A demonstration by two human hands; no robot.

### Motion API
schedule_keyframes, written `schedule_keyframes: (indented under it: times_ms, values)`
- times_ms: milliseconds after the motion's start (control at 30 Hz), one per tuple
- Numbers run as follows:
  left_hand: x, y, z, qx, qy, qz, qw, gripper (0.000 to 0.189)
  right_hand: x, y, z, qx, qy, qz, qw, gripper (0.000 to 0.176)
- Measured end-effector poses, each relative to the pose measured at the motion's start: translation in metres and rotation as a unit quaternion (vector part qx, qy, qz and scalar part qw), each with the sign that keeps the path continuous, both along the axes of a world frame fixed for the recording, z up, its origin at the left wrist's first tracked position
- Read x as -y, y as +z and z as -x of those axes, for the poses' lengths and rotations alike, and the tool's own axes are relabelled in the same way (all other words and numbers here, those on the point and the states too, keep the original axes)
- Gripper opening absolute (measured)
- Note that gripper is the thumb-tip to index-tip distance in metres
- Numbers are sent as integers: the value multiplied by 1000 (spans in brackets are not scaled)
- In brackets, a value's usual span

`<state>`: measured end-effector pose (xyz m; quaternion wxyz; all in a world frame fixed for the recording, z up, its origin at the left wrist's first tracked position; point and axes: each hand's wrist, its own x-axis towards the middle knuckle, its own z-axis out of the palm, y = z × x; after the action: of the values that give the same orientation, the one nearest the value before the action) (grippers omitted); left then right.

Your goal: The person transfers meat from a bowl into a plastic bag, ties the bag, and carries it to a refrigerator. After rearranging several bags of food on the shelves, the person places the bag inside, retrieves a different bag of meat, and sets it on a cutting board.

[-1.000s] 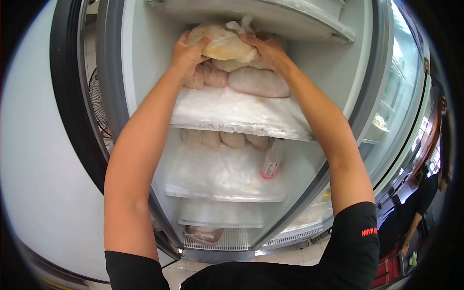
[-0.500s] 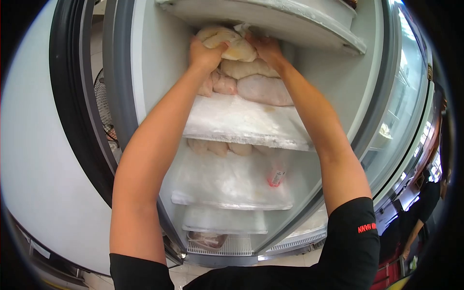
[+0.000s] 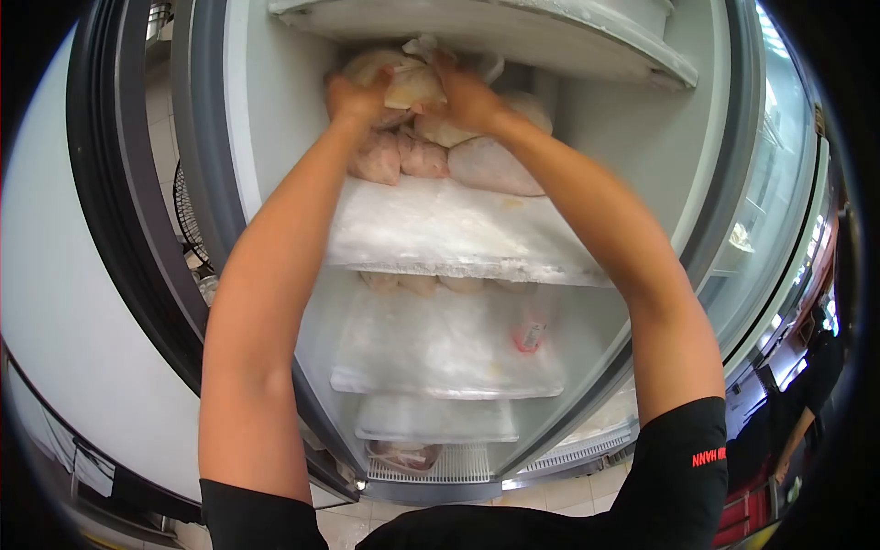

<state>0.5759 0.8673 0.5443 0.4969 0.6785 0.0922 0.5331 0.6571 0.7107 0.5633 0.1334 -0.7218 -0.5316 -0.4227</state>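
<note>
Inside the open upright freezer, both my hands are on a knotted clear plastic bag of pale yellowish food (image 3: 414,87) that looks like raw chicken. My left hand (image 3: 358,97) grips its left side with the fingers curled. Closed on the right side near the twisted plastic top is my right hand (image 3: 466,97); some of its fingers are hidden. Under and beside the bag lie pinkish bags of meat (image 3: 401,158), a large pale bag (image 3: 492,166) and another whitish bag (image 3: 530,111), all on a frosted white shelf (image 3: 440,225).
Another frosty shelf (image 3: 477,16) hangs close above my hands. Lower shelves (image 3: 449,362) hold pale bags and a red-and-white packet (image 3: 530,336); a dark package (image 3: 403,456) sits at the bottom. The freezer door (image 3: 92,229) stands open at left. A person (image 3: 807,403) is at far right.
My hands and the held bag have shifted left and deeper into the shelf's left corner. More of the whitish bag on the right is exposed.
</note>
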Motion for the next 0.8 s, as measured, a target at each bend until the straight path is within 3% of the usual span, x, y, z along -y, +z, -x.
schedule_keyframes:
  times_ms: [33, 167, 267, 333, 367, 433, 533, 667, 733, 800]
  values:
    - [-2, 1, -2, 6, 31, -17, 999, 84, -7, 1, -5, 1, -47, -4, 999, 97]
    - [-11, 0, -8, -12, 40, -37, 998, 88, -13, 4, -12, -38, -68, 15, 997, 99]
    - [-4, 3, -4, -39, 44, -25, 998, 77, -6, 11, -7, -56, -93, 29, 994, 96]
    - [-9, 4, 1, -43, -76, -44, 995, 59, 2, 13, 5, -47, -96, 52, 993, 91]
    - [-9, 4, 2, -41, -73, -47, 995, 59, 4, 12, 9, -46, -94, 49, 993, 91]
    - [2, -2, 16, 5, -149, -4, 989, 46, 7, 8, 9, 74, -71, 55, 993, 87]
    - [15, -6, 23, 42, -160, 14, 986, 46, 18, 8, 27, 11, -158, 74, 985, 79]
    - [38, -5, 39, 8, -207, 10, 978, 46, 47, 5, 19, -24, -125, 99, 987, 70]
    - [52, -6, 32, -1, -189, -7, 982, 78, 52, 3, -6, -12, -115, 8, 993, 61]
    - [56, -7, 27, -27, -185, -19, 982, 81, 57, 4, -17, -3, -134, 24, 991, 60]
